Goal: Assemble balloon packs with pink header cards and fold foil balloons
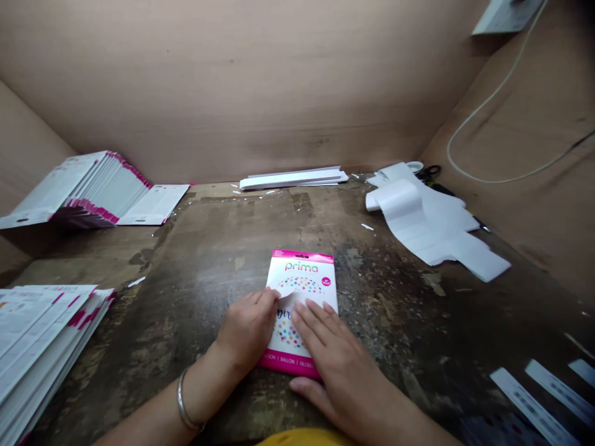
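A flat balloon packet (302, 260), white with pink bands, a "prima" logo and coloured dots, lies on the table right in front of me. My left hand (251, 322) is at its left side, thumb and fingers pinching a small white strip (289, 296) that lifts off the packet's face. Whether that strip is a sticker or a piece of paper, I cannot tell. My right hand (337, 347) rests flat on the packet's lower right part, fingers stretched out, covering some of the print.
Stacks of similar printed cards stand at the back left (88, 186) and front left (46, 347). Long white strips (292, 178) lie along the back wall. Curled backing paper (418, 217) and black-handled scissors (430, 171) are at right. Printed label strips (534, 402) lie front right; a cable (465, 121) hangs above.
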`<state>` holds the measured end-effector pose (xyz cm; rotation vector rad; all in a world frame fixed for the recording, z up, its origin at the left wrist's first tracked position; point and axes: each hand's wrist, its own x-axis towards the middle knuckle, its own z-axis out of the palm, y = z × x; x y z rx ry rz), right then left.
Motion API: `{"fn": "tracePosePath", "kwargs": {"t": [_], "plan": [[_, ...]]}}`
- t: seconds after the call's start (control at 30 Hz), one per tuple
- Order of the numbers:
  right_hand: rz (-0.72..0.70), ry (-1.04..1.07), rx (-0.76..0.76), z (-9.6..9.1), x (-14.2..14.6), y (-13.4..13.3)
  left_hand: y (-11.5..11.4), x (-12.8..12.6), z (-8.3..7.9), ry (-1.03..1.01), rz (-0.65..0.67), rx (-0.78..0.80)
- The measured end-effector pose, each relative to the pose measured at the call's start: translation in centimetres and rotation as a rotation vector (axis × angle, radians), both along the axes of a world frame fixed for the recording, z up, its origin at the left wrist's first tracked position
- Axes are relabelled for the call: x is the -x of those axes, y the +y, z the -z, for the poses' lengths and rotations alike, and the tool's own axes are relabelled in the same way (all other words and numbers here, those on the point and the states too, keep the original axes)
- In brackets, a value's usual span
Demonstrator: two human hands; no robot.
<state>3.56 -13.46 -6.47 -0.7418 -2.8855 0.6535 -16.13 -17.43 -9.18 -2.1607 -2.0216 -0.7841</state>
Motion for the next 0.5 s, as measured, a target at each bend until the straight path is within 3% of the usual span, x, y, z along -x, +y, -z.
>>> {"fn": "tracePosePath", "kwargs": {"t": [0.1, 0.5], "plan": [[0.087, -0.032, -0.031, 0.4, -0.8, -0.7, 0.0, -0.2, -0.3, 0.000, -0.010, 0.025], [0.073, -0.002, -0.071, 1.1, -0.7, -0.8, 0.0, -2.3, -0.8, 0.125, 0.010, 0.085]]}}
